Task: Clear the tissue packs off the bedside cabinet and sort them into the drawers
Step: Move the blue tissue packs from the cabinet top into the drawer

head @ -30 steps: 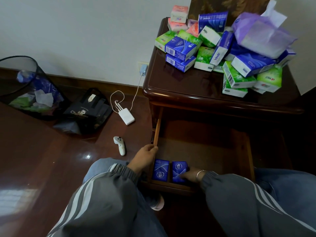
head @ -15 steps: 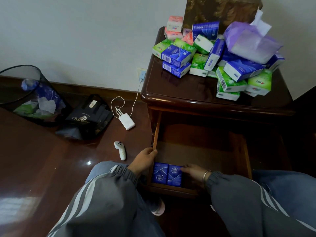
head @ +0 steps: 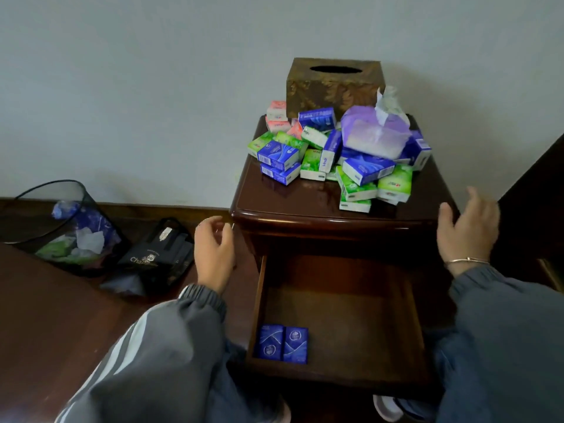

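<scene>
From the head camera, the dark polished wooden bedside cabinet [head: 290, 199] stands against the pale wall. Its wide wooden drawer [head: 351, 312] is pulled out toward the person's knees. Two dark blue tissue packs [head: 282, 343] stand side by side, touching, in the drawer's front-left corner. Starting a row there probably leaves the bare floor of the drawer free for more of that colour. Most of the work is not yet done: the mixed heap of blue, green and pink tissue packs [head: 323, 157] lies on the back half of the cabinet top. A soft purple pack with a tissue sticking up [head: 374, 137] lies on top of the heap, and a brown patterned tissue box [head: 334, 83] stands behind it. The left hand [head: 213, 254] hovers near the cabinet's front-left corner with its fingers loosely curved and nothing in them. The right hand [head: 465, 233], with a thin metal bracelet [head: 467, 261] at the wrist, is raised at the front-right corner, fingers spread and empty. Whether it brushes the edge is hard to tell. Both hands look poised to reach for the heap. A black mesh bin [head: 65, 227] and a black bag [head: 158, 254] sit on the floor to the left.
</scene>
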A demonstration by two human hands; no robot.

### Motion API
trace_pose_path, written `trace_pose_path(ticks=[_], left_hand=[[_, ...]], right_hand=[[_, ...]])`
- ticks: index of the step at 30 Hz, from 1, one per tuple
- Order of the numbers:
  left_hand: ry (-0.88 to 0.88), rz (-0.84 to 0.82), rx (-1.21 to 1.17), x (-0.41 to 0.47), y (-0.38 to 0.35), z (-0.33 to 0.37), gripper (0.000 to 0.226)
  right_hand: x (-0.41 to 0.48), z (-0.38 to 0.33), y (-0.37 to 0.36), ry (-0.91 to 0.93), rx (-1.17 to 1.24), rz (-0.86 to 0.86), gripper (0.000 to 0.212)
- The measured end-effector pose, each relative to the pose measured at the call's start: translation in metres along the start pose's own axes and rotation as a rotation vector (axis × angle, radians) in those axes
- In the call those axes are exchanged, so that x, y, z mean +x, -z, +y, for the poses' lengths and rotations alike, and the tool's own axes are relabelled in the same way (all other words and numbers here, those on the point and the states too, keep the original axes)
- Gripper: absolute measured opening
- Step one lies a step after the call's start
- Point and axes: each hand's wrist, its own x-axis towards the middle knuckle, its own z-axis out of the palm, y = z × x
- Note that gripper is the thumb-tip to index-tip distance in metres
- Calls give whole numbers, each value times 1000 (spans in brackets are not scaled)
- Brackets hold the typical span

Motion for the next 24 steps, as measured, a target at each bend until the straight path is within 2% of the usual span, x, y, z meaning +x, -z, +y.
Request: trace_pose_path(ticks=[2, 4, 8, 11, 15, 19, 24], left_hand=[[-57, 28, -24, 17, -13, 31, 37], [-97, -18, -4, 32, -29, 59, 50], [-268, -157, 248, 62, -63, 93, 84], [-334, -256, 474, 78, -85, 97, 94], [-428, -314, 645, 84, -101, 81, 87], [-464, -233, 464, 79, -101, 68, 67], [-506, -153, 419, 70, -94, 63, 58]], right_hand=[[9, 9, -17, -63, -33, -99, 53], [10, 13, -31, -43, -28, -138, 50], [4, 18, -40, 11, 19, -33, 53], [3, 19, -41, 17, 15, -6, 56], [3, 20, -43, 33, 37, 40, 60], [1, 20, -46, 39, 45, 58, 61], [1, 20, -42, 35, 39, 40, 59]])
